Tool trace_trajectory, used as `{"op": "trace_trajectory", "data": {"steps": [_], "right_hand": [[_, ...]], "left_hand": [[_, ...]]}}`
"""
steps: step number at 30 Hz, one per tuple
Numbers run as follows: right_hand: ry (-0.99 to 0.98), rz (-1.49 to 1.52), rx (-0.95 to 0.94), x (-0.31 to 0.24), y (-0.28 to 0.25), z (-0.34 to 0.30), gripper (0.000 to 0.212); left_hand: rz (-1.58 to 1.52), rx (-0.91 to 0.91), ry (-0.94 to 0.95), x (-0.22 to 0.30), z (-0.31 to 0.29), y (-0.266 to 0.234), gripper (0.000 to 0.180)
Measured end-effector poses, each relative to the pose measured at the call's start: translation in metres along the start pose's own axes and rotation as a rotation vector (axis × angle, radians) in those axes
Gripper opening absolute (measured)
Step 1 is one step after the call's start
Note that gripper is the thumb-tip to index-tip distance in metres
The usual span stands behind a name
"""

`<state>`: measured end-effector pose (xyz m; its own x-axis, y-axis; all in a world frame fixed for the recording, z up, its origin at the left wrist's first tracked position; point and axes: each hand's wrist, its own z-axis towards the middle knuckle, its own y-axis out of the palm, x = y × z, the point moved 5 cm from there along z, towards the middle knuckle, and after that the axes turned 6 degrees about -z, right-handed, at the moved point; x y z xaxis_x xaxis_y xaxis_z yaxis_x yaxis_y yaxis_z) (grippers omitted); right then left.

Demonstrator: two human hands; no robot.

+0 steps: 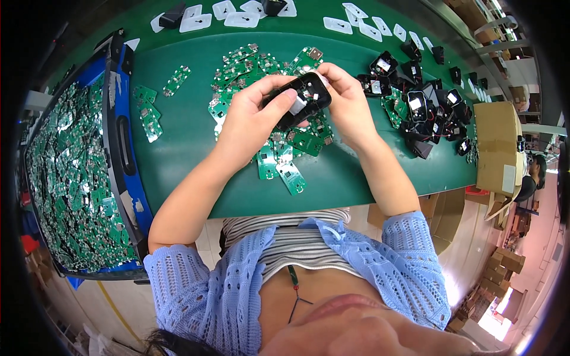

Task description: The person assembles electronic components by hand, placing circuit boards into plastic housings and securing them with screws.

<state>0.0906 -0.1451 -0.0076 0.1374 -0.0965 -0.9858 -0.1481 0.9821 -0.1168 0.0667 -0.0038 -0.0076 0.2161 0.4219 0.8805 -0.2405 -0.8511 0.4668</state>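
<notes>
Both of my hands hold a black plastic housing (319, 104) above the green work surface. My left hand (256, 113) grips its left end, with the thumb pressed on a whitish piece inside the open shell. At the far right end, my right hand (347, 107) pinches the rim, its fingertips partly hidden behind the housing. A small white part shows near those fingers, too small to name. Beneath and around the hands lies a loose pile of green circuit boards (291, 178), some with metal connectors.
A blue-and-black crate (126, 148) full of circuit boards stands at the left. More black housings (430, 113) with wires are heaped at the right, near a cardboard box (497, 148). White flat plates (241, 19) lie along the far side. Another person (534, 172) is at the far right.
</notes>
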Motion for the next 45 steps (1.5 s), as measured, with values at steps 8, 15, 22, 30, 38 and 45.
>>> {"op": "trace_trajectory", "data": {"steps": [8, 15, 22, 30, 38, 45], "right_hand": [[-0.029, 0.100, 0.145, -0.015, -0.019, -0.003, 0.017], [-0.261, -0.104, 0.061, -0.058, 0.002, -0.032, 0.029], [-0.217, -0.048, 0.054, -0.058, 0.007, -0.027, 0.026], [-0.165, -0.029, 0.059, -0.049, 0.009, -0.023, 0.027], [-0.125, -0.232, 0.083, -0.028, 0.004, -0.018, 0.027], [-0.405, -0.640, 0.140, -0.056, 0.010, -0.020, 0.027]], "left_hand": [[0.101, 0.131, 0.080, 0.003, 0.005, -0.016, 0.019], [0.128, 0.208, 0.096, 0.004, 0.006, -0.016, 0.017], [0.119, 0.170, 0.089, 0.004, 0.005, -0.015, 0.016], [0.097, 0.165, 0.105, 0.008, 0.003, -0.012, 0.018], [0.023, 0.151, 0.124, 0.009, 0.000, -0.003, 0.024], [0.225, 0.147, 0.044, 0.005, -0.002, -0.009, 0.029]]}}
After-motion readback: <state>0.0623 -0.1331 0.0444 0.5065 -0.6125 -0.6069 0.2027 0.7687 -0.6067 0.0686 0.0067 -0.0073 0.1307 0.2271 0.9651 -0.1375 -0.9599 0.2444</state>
